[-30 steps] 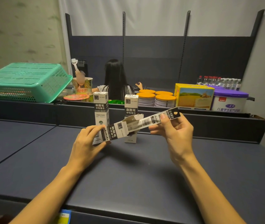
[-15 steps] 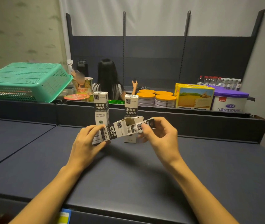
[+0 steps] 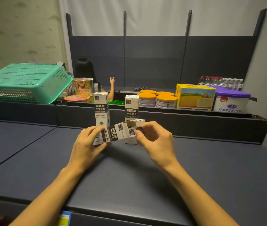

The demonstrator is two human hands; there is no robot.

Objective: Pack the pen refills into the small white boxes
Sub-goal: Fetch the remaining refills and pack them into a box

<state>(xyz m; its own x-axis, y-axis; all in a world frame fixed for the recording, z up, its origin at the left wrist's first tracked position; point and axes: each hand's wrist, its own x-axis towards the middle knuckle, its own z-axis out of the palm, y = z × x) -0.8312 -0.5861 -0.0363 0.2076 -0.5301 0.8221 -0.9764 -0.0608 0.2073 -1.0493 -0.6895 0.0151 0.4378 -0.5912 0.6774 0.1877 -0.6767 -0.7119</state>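
Refill box [image 3: 119,132], a slim carton of matte white card with black printed bands, lies tilted in the air just above the desk [image 3: 129,185], its top flaps standing open at the upper right end. Left hand [image 3: 87,142] has its grip closed round the lower end, fingers curled over the top face and thumb beneath. Right hand [image 3: 155,141] pinches at the open mouth, thumb and forefinger nearly touching on a small printed end that shows there; whether that is a refill pack or a flap of the carton cannot be told. Both forearms reach in from the near edge across a smooth, dark blue-grey surface with plenty of bare room on either side; a seam runs diagonally at the left. Just behind the hands two more tall white cartons stand upright, the left carton [image 3: 101,108] partly hidden by the held one, the right carton [image 3: 131,110] close beside it with a gap between. Behind them a low dark ledge rises as a straight wall. Beyond it sit a perforated green plastic basket [image 3: 27,82] turned upside down, round tins with orange lids [image 3: 157,99], a yellow cardboard box [image 3: 195,97] and a white tub with a purple lid [image 3: 231,101].
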